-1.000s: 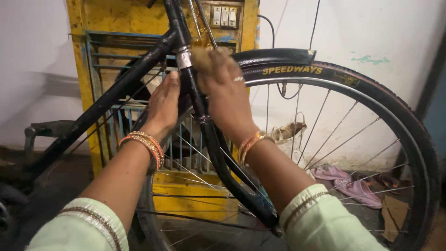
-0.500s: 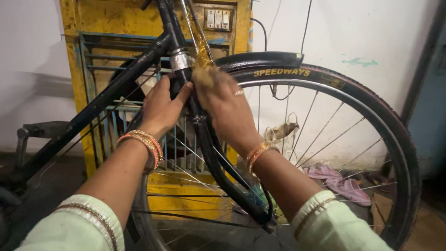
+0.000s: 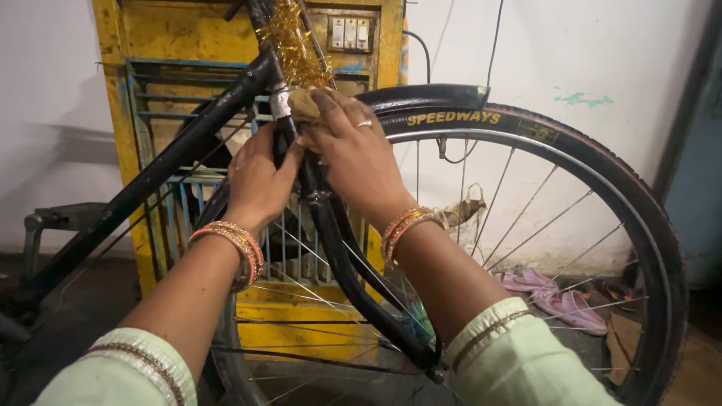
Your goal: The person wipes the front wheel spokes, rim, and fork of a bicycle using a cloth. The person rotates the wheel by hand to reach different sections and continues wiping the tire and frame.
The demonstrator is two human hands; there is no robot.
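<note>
I have my right hand point(image 3: 353, 154) closed on a brown rag point(image 3: 304, 104) pressed to the top of the black fork point(image 3: 331, 225), while my left hand point(image 3: 259, 180) wraps the tube behind. Short firm strokes suit best (tinsel point(image 3: 293, 45) above, mudguard point(image 3: 421, 96) beside, spokes below crowd me).

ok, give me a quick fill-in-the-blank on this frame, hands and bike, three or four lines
1. The right hand presses a brownish ____ against the bicycle's fork.
2. The left hand grips the fork from the ____ side.
3. Gold ____ is wound around the frame above the hands.
4. A pair of pink ____ lies on the floor behind the front wheel.

Missing words: cloth; left; tinsel; sandals
</note>
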